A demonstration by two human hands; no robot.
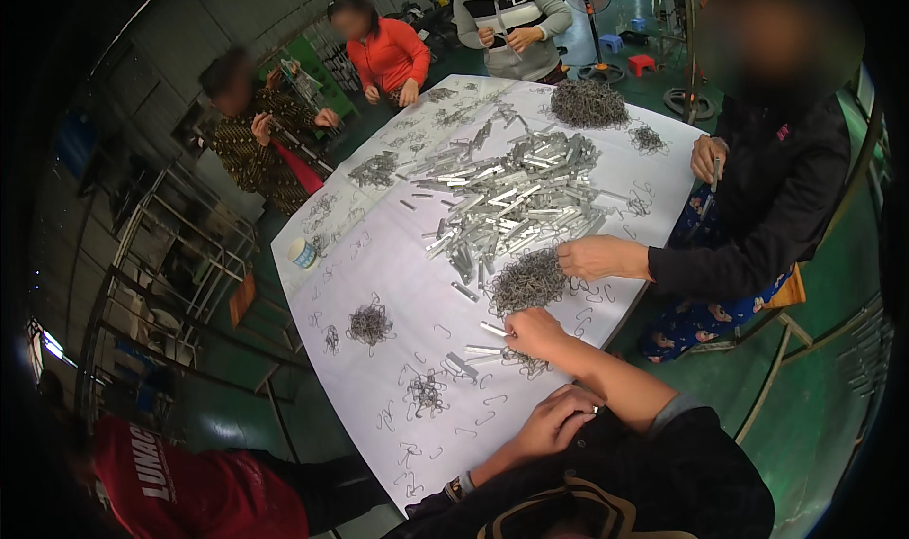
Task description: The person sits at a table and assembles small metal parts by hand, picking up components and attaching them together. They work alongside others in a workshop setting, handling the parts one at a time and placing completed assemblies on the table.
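Black shirt [701,482] on me is nearest camera. Left hand [557,416] curled just over it, shiny bit [595,409] at the fingers; can't tell if gripped. Right hand [533,332] bent at near edge of big hook pile [524,288], grasp hidden. Co-worker's hand [598,257] blocks that pile's right side. Metal strips [516,193] heaped beyond, uncountable. Second big hook pile [589,103] at far edge. One cup [302,253], left edge. Five co-workers [388,56] around. Red shirt [204,492], lower left: pale lettering.

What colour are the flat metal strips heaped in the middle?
The metal strips are shiny silver-grey; they show best in the head view.
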